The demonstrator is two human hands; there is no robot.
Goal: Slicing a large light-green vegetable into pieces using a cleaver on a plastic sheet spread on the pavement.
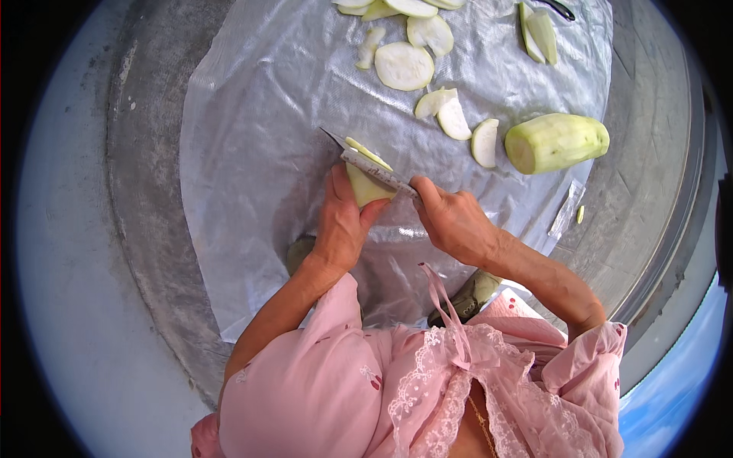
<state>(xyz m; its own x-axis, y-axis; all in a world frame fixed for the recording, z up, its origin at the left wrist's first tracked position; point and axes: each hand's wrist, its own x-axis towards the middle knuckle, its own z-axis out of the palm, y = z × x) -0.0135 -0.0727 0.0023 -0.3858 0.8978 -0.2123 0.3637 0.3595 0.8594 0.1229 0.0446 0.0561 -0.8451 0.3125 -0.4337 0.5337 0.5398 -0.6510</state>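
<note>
My left hand (342,223) holds a pale green piece of peeled gourd (365,186) above a plastic sheet. My right hand (458,220) grips a knife (381,173), its blade pointing up and left across the top of that piece. A thin slice (368,153) stands along the far side of the blade; whether it is fully cut off, I cannot tell. To the right lies a large peeled gourd section (555,143) with one flat cut end. Half-round slices (485,143) rest between it and my hands.
The crinkled translucent plastic sheet (246,143) covers a grey floor. More round slices (404,66) lie at the top, and long pieces (541,37) lie at top right near a dark handle (558,8). A shoe (472,295) is close below my right hand.
</note>
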